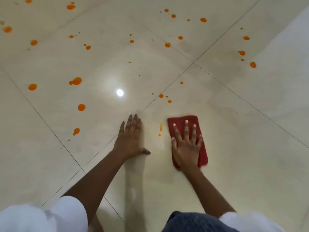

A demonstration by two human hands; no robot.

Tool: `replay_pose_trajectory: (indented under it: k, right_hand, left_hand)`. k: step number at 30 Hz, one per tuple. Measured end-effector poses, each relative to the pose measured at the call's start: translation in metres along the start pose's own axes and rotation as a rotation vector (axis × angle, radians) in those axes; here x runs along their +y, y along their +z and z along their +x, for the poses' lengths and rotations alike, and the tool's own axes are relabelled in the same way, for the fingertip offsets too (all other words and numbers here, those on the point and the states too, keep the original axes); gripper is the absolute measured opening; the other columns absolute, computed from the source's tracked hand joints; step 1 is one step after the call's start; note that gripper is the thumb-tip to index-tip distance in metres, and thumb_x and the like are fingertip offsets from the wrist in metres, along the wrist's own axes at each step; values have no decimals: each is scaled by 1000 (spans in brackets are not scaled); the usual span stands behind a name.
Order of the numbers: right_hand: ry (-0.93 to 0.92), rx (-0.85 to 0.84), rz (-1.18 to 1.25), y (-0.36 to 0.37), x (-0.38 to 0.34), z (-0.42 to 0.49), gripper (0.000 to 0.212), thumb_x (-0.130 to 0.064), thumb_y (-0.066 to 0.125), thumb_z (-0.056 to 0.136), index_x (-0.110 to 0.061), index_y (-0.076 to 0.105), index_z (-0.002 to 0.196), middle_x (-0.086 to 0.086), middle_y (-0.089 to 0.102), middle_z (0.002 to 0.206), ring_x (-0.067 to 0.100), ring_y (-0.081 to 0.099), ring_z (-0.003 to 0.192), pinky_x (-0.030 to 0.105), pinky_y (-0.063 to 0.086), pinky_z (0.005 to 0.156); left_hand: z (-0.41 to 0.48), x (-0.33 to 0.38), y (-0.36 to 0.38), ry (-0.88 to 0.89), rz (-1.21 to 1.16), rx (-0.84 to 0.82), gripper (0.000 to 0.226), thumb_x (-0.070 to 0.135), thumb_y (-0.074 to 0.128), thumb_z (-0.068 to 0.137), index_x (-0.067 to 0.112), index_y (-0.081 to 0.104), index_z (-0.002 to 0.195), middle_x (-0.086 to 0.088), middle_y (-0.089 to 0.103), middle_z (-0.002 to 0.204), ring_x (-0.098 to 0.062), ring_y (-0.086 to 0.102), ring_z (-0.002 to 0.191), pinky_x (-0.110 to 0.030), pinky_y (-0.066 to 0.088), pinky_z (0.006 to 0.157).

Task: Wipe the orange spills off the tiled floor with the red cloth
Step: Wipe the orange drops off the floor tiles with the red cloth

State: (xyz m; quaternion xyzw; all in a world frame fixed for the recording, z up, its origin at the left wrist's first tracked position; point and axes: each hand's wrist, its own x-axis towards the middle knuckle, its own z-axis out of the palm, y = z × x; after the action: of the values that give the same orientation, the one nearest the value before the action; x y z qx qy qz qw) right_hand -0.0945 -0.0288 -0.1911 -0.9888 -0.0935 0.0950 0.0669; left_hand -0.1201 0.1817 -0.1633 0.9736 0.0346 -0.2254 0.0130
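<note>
One glossy cream tiled floor (234,148) is seen from above. Two hands are laid flat on it, fingers straight and grasping nothing. The left hand (130,138) is on bare tile. The right hand (186,144) is pressed on one folded red cloth (192,118) near the centre. More than thirty orange spills (76,81) are scattered beyond the hands, and two lie just left of the cloth.

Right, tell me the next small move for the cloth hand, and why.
Probably slide the red cloth a little to the left, right hand pressing flat on it. An orange smear and a small drop lie just off its left edge, the nearest spill; the left hand rests flat on the floor beyond them.
</note>
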Motion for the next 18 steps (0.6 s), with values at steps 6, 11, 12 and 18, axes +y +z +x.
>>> replay_pose_trajectory:
  k: [6,11,12,18]
  right_hand:
    - [-424,-47,-38,8,-54,-5,55,-42,36,89,-41,28,143,4,23,156,34,18,143,58,18,110]
    - [-58,-68,-3,-7,-18,71,54,-44,26,96,-41,8,147,0,-1,159,29,-8,145,55,1,114]
    - [11,-38,19,-5,-14,57,54,-43,25,95,-39,12,147,2,2,159,31,-4,145,57,4,114]
    - [-427,-28,-22,0,-71,33,54,-40,34,90,-37,30,144,6,24,155,35,17,143,59,16,110]
  left_hand:
    - [-1,-11,9,27,-69,10,131,85,48,62,8,-14,148,-9,-24,157,-23,-29,141,-42,-20,112]
    - [4,-14,8,-1,-63,2,138,87,51,56,8,-17,147,-7,-26,156,-25,-28,142,-42,-21,111]
    - [4,-15,9,-3,-77,3,138,87,51,56,8,-18,147,-6,-27,156,-25,-27,142,-42,-21,111]
    - [6,-15,9,-15,-134,10,138,84,54,58,9,-20,146,-7,-31,154,-23,-29,141,-40,-21,111]
